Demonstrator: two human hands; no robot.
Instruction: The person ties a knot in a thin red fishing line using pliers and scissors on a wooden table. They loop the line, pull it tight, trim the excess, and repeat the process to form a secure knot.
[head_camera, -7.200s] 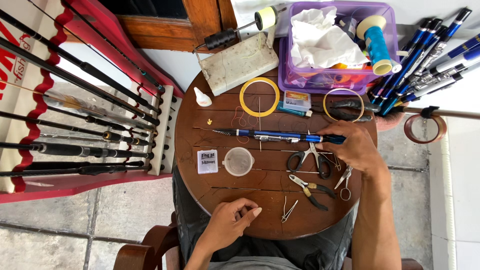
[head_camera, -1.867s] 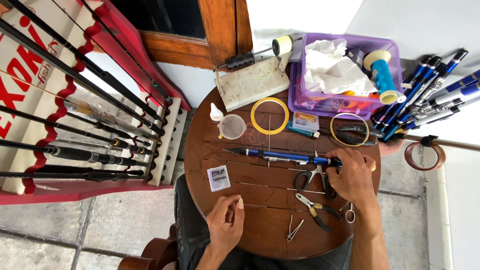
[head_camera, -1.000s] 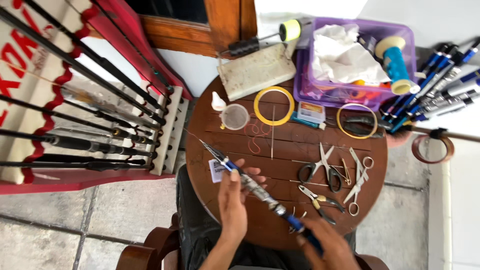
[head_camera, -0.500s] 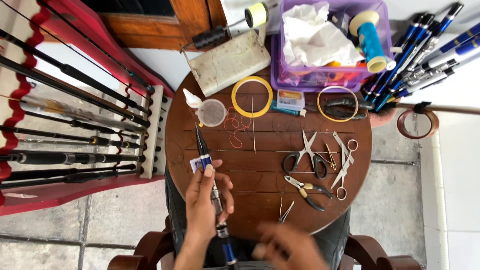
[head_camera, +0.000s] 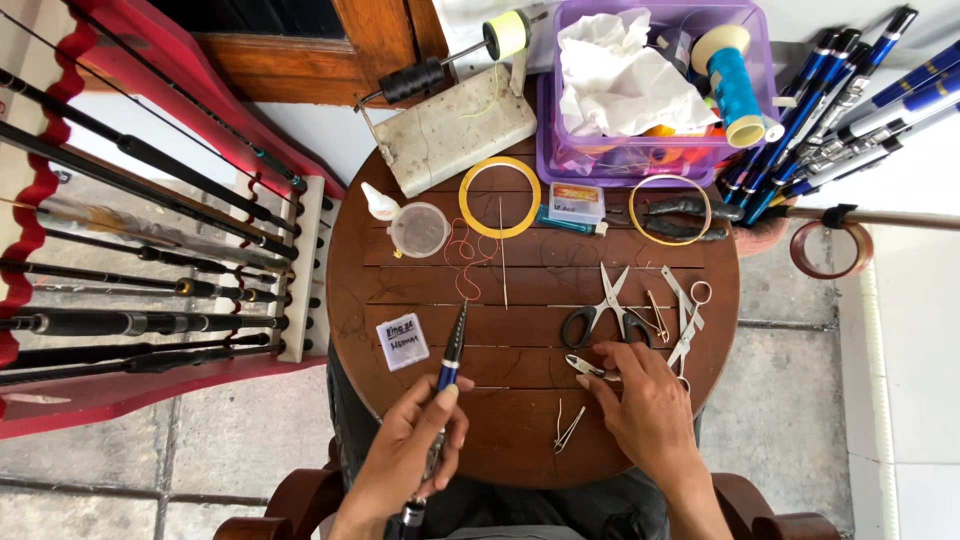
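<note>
Near the bottom centre of the frame, on a round wooden table (head_camera: 520, 440), the left hand (head_camera: 405, 455) grips a blue and black rod piece (head_camera: 448, 365), fingers wrapped around it, its thin tip pointing up the frame toward a red thread (head_camera: 462, 262). Right of it, the right hand (head_camera: 645, 410) rests on the tabletop with fingers bent, fingertips touching small pliers (head_camera: 590, 366); whether they grasp them is unclear. Scissors (head_camera: 600, 310) lie just above that hand. A small white packet (head_camera: 402, 341) sits left of the rod. Tweezers (head_camera: 567, 427) lie between the hands.
</note>
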